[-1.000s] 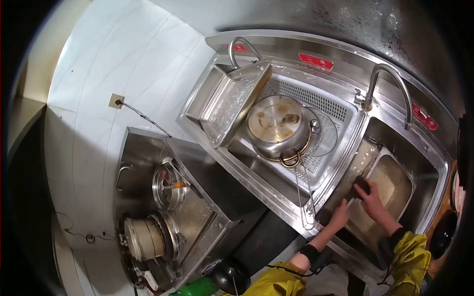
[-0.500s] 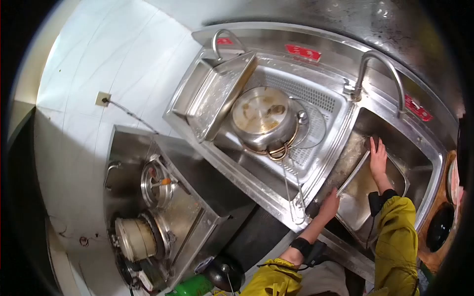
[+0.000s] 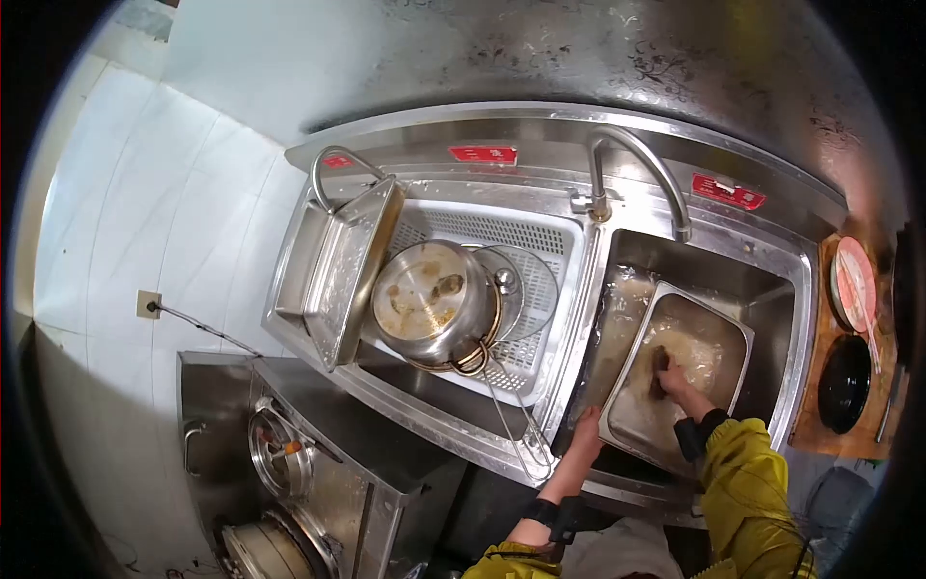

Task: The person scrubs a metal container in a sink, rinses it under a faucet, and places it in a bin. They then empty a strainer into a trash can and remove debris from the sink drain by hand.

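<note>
Lower right of the frame, the right hand (image 3: 681,379) clutches a small dark pad (image 3: 660,367) inside the rectangular silver metal tray (image 3: 733,359), the left hand (image 3: 585,427) at its lower-left corner, grip impossible to tell

Glare whitens the steel sink (image 3: 637,214) (distortion bows its edges) while shadow dims the lower wall (image 3: 92,425).

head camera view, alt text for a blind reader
A person's right hand holds a dark object inside a metal pan in a sink basin, left hand at the pan's edge. An upturned pot sits in a white basket alongside.
</note>
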Demonstrator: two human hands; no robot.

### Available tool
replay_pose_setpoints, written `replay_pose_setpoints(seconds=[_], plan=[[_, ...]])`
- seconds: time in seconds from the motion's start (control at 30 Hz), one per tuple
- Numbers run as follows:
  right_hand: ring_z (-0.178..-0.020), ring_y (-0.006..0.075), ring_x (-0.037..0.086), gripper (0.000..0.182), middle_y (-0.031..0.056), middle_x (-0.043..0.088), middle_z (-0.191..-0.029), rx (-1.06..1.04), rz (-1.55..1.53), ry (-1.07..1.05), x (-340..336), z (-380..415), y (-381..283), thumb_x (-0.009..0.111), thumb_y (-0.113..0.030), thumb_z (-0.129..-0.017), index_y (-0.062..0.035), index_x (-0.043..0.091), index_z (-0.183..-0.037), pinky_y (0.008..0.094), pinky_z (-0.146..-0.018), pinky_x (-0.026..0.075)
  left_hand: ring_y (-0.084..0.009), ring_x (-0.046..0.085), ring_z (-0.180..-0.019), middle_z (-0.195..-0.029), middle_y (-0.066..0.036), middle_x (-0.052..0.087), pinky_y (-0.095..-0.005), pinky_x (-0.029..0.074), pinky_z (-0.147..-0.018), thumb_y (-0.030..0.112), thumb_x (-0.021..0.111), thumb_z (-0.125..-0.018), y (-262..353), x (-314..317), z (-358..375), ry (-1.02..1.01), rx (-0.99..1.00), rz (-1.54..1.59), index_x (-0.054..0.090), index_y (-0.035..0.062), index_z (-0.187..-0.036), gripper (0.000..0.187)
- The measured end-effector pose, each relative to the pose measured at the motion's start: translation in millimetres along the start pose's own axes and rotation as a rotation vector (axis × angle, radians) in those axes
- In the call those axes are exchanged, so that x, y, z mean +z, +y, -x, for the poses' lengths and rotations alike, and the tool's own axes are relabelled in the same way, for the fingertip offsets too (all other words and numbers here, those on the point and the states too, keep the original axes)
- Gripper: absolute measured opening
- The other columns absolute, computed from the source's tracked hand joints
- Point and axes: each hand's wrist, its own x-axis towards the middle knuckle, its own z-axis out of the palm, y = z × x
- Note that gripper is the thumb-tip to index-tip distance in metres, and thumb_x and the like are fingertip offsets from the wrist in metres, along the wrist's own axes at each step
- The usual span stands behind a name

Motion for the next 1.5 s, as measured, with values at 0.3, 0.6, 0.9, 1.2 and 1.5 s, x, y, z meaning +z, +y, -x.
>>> replay_pose_setpoints(seconds=[0.3, 0.6, 0.9, 1.2, 1.5], plan=[[-0.102, 0.0325, 0.040, 0.060, 0.0179, 0.036, -0.111, -1.006, 0.196, -0.096, -48, 201, -125, 0.057, 0.001, -0.062, -0.0154, 0.044, -0.118, 0.0375, -0.086, 0.038, -0.0271, 0.043, -0.108, -0.115, -0.014, 0.045, -0.0418, 0.036, -0.090, 0.042, 0.019, -0.090, 0, -12, -11, -0.236, -0.111, 0.382, 0.042, 0.0009, -0.114, 0.053], [-0.096, 0.0334, 0.045, 0.044, 0.0189, 0.042, -0.109, -1.058, 0.396, -0.060, -22, 174, -108, 0.056, -0.014, -0.073, -0.0164, 0.047, -0.116, 0.0379, -0.083, 0.039, -0.0245, 0.043, -0.108, -0.116, -0.008, 0.047, -0.0412, 0.033, -0.091, 0.046, 0.032, -0.086, 14, -1, 3, -0.283, -0.164, 0.401, 0.042, 0.0080, -0.117, 0.050], [-0.102, 0.0319, 0.040, 0.044, 0.0184, 0.037, -0.116, -0.446, 0.830, 0.533, -64, 58, -56, 0.053, -0.015, -0.076, -0.0027, 0.042, -0.117, 0.0357, -0.082, 0.038, -0.0185, 0.049, -0.091, -0.096, -0.005, 0.055, -0.0337, 0.034, -0.077, 0.039, 0.059, -0.075, -3, 0, -9, -0.042, 0.042, -0.485, 0.051, 0.0067, -0.100, 0.042], [-0.099, 0.0362, 0.039, 0.046, 0.0241, 0.037, -0.108, -0.498, 0.542, -0.356, -92, 105, -32, 0.052, -0.006, -0.064, -0.0183, 0.056, -0.108, 0.0369, -0.086, 0.035, -0.0286, 0.050, -0.099, -0.108, -0.020, 0.052, -0.0333, 0.034, -0.087, 0.040, 0.044, -0.084, -23, -10, -33, -0.107, 0.328, -0.900, 0.047, -0.0071, -0.109, 0.053], [-0.102, 0.0326, 0.037, 0.044, 0.0174, 0.034, -0.117, -0.948, 0.809, -0.408, -60, 233, -70, 0.057, -0.015, -0.071, -0.0210, 0.050, -0.114, 0.0400, -0.086, 0.036, -0.0312, 0.057, -0.074, -0.089, -0.017, 0.055, -0.0417, 0.051, -0.060, 0.036, 0.040, -0.086, -35, -18, -40, -0.115, 0.435, -1.039, 0.050, -0.0020, -0.090, 0.040]])
